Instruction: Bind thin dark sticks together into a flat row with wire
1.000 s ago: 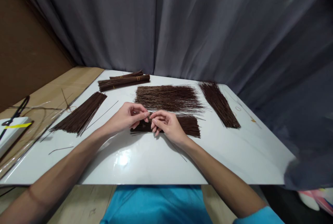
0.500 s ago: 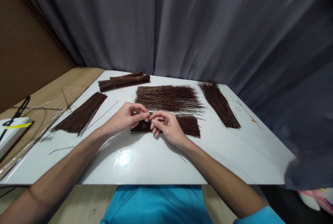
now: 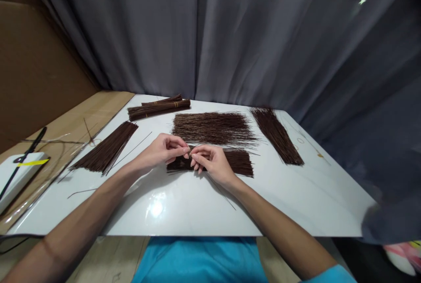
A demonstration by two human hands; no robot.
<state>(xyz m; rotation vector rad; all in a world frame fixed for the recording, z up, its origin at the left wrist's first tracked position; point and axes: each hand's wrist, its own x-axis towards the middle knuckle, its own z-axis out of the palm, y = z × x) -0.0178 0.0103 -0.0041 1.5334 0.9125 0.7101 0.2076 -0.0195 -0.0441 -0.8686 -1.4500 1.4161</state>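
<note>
Thumb and fingertips of my left hand [image 3: 167, 149] are pinched together over the middle of the table. My right hand [image 3: 210, 160] pinches right beside it, its fingertips almost meeting the left ones. Something small and brownish shows between the two sets of fingertips, too tiny to name. Beneath both hands lies a flat bundle of thin dark brown sticks [image 3: 241, 163], partly covered by them. From under my right hand a single thin stick [image 3: 225, 196] runs toward the front edge; whether it is held or just lying there I cannot tell.
Behind my hands spreads a wider layer of brown sticks [image 3: 213, 127]. Other piles lie left [image 3: 105, 149] and right [image 3: 278, 136]. Banded bundles [image 3: 159, 108] rest at the back left. A white box with yellow tape [image 3: 23, 173] stands on cardboard at left. Grey curtain [image 3: 197, 33] hangs behind.
The view has shifted slightly, so the scene sits a little lower. Both hands keep their pinch at nearly the same place, left fingertips turned slightly.
</note>
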